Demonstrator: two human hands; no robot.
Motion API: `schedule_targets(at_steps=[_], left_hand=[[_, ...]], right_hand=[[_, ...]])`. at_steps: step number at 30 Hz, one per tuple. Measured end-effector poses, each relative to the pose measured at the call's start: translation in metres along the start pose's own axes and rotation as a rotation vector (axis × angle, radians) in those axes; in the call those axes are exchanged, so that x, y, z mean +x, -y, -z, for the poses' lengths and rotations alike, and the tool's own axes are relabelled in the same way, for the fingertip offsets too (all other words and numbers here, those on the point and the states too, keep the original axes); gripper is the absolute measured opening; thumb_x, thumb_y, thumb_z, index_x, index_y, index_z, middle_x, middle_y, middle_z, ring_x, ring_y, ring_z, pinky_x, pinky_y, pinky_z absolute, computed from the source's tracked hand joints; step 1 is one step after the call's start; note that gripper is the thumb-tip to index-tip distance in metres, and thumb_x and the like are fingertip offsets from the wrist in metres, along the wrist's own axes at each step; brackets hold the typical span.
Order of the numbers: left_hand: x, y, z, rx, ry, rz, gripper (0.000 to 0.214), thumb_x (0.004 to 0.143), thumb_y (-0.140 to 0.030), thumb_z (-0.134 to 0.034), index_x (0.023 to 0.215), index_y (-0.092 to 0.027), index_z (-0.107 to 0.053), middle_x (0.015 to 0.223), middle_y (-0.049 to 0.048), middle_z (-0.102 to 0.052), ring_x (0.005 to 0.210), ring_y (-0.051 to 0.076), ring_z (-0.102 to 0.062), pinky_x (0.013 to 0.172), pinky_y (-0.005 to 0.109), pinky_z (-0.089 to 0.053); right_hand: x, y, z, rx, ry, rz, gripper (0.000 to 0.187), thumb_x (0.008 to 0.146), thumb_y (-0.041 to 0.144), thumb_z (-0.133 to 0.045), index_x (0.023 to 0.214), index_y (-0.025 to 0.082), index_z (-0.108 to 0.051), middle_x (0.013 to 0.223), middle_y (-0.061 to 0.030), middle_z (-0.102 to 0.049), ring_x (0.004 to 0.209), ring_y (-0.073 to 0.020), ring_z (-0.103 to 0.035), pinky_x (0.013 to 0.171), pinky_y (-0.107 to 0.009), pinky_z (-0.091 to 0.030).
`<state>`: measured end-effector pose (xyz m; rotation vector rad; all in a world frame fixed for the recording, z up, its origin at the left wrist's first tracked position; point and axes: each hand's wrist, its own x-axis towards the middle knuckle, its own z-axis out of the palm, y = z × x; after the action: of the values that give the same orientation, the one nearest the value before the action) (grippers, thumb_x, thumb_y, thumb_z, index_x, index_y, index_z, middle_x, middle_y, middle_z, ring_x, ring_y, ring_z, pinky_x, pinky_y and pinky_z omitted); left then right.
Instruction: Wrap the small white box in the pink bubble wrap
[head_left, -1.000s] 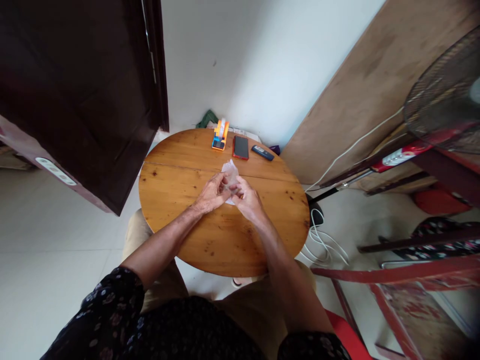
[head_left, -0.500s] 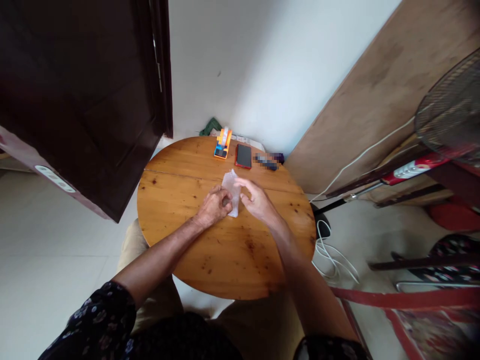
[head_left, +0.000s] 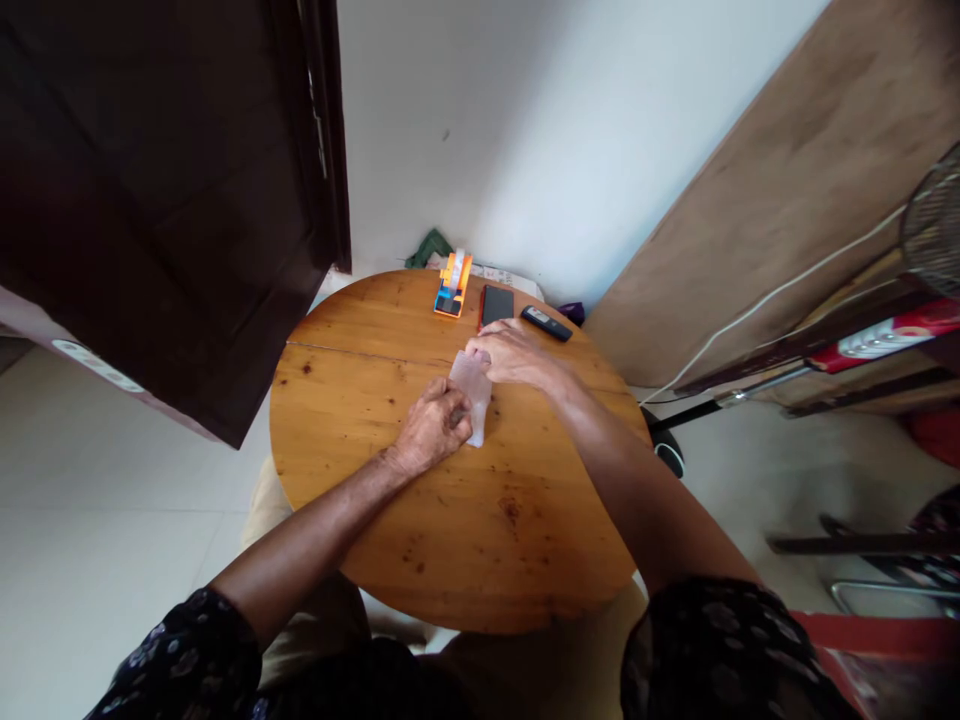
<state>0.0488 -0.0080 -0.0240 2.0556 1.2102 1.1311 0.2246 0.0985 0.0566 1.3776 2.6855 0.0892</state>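
Observation:
A small whitish, see-through plastic pouch (head_left: 472, 381) lies at a slant near the middle of the round wooden table (head_left: 337, 420). My left hand (head_left: 435, 424) is closed on its lower left edge, the fingers curled in a pinch. At the pouch's upper end, my right hand (head_left: 511, 352) is bent over with the fingertips pinched on the top edge. Parts of the pouch are covered by the fingers, and I cannot make out anything inside it.
Toward the back stand an orange and blue tape dispenser (head_left: 453, 285), a phone in a red case (head_left: 496, 303) and a dark remote (head_left: 546, 323). A dark door (head_left: 165, 200) is on the left. A fan (head_left: 885, 335) stands on the right.
My right hand has gone from open beside the pouch to pinching its upper edge. My left hand keeps its pinch. The view has shifted slightly.

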Motion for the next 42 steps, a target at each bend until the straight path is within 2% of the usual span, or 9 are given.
schedule_targets(at_steps=[5, 9, 11, 15, 19, 24, 29, 35, 42], left_hand=[[-0.002, -0.006, 0.005, 0.078, 0.036, -0.007, 0.034, 0.078, -0.015, -0.063, 0.111, -0.019, -0.068, 0.133, 0.0113, -0.058, 0.112, 0.024, -0.063, 0.098, 0.038, -0.056], [0.0, -0.011, 0.01, 0.154, 0.1, -0.059, 0.033, 0.082, -0.015, -0.06, 0.112, -0.021, -0.072, 0.142, 0.0095, -0.058, 0.121, 0.027, -0.062, 0.107, 0.042, -0.053], [0.0, -0.012, 0.011, 0.167, 0.109, -0.07, 0.031, 0.082, -0.014, -0.06, 0.109, -0.021, -0.074, 0.139, 0.0095, -0.062, 0.12, 0.027, -0.063, 0.107, 0.043, -0.052], [0.0, -0.011, 0.009, 0.159, 0.093, -0.071, 0.032, 0.081, -0.014, -0.06, 0.11, -0.019, -0.074, 0.136, 0.0107, -0.065, 0.121, 0.027, -0.064, 0.107, 0.043, -0.052], [0.0, -0.009, 0.009, 0.157, 0.096, -0.072, 0.032, 0.082, -0.014, -0.06, 0.11, -0.018, -0.074, 0.136, 0.0117, -0.064, 0.121, 0.027, -0.064, 0.107, 0.044, -0.052], [0.001, -0.01, 0.01, 0.167, 0.113, -0.073, 0.032, 0.082, -0.014, -0.059, 0.111, -0.018, -0.074, 0.14, 0.0119, -0.062, 0.121, 0.028, -0.064, 0.106, 0.044, -0.054], [0.001, -0.012, 0.011, 0.187, 0.107, -0.079, 0.031, 0.082, -0.015, -0.06, 0.109, -0.022, -0.073, 0.141, 0.0081, -0.062, 0.12, 0.027, -0.064, 0.106, 0.044, -0.054], [0.002, -0.012, 0.013, 0.202, 0.119, -0.119, 0.032, 0.082, -0.013, -0.057, 0.108, -0.021, -0.073, 0.129, 0.0081, -0.069, 0.113, 0.026, -0.066, 0.103, 0.043, -0.054], [0.001, -0.014, 0.011, 0.207, 0.101, -0.051, 0.029, 0.083, -0.014, -0.055, 0.105, -0.021, -0.071, 0.113, 0.0087, -0.072, 0.108, 0.026, -0.065, 0.099, 0.04, -0.053]], right_hand=[[0.009, 0.009, -0.017, 0.09, -0.044, -0.094, 0.028, 0.084, 0.017, -0.059, 0.108, 0.022, -0.072, 0.108, -0.0095, -0.074, 0.115, -0.03, -0.056, 0.097, -0.044, -0.034], [-0.005, 0.009, -0.035, 0.232, -0.279, -0.135, 0.051, 0.075, 0.015, -0.069, 0.125, 0.022, -0.065, 0.138, -0.012, -0.062, 0.128, -0.0325, -0.051, 0.105, -0.048, -0.037], [-0.015, 0.004, -0.047, 0.362, -0.379, -0.233, 0.055, 0.077, 0.018, -0.069, 0.13, 0.023, -0.06, 0.141, -0.0129, -0.059, 0.126, -0.0316, -0.055, 0.104, -0.048, -0.041], [-0.027, -0.004, -0.07, 0.767, -0.369, -0.605, 0.049, 0.076, 0.033, -0.077, 0.12, 0.02, -0.061, 0.111, -0.01, -0.072, 0.095, -0.0246, -0.068, 0.085, -0.039, -0.052], [-0.018, -0.002, -0.079, 1.028, -0.385, -0.744, 0.041, 0.071, 0.036, -0.081, 0.103, 0.018, -0.064, 0.079, 0.0, -0.069, 0.071, -0.0155, -0.063, 0.065, -0.026, -0.049], [-0.004, 0.01, -0.068, 1.125, -0.329, -0.768, 0.026, 0.069, 0.031, -0.08, 0.085, 0.018, -0.064, 0.057, 0.0051, -0.058, 0.051, -0.0109, -0.051, 0.048, -0.022, -0.036], [-0.001, 0.019, -0.058, 1.231, -0.264, -0.743, 0.016, 0.067, 0.027, -0.075, 0.069, 0.019, -0.062, 0.046, 0.0071, -0.049, 0.042, -0.0085, -0.039, 0.042, -0.022, -0.026], [0.0, 0.027, -0.053, 1.306, -0.379, -0.64, 0.016, 0.061, 0.022, -0.074, 0.066, 0.019, -0.059, 0.062, 0.0051, -0.061, 0.059, -0.0109, -0.053, 0.057, -0.023, -0.042], [-0.022, 0.037, -0.038, 1.362, -0.53, -0.383, 0.027, 0.063, 0.037, -0.073, 0.072, 0.022, -0.052, 0.069, 0.0049, -0.059, 0.068, -0.0131, -0.053, 0.066, -0.026, -0.044]])
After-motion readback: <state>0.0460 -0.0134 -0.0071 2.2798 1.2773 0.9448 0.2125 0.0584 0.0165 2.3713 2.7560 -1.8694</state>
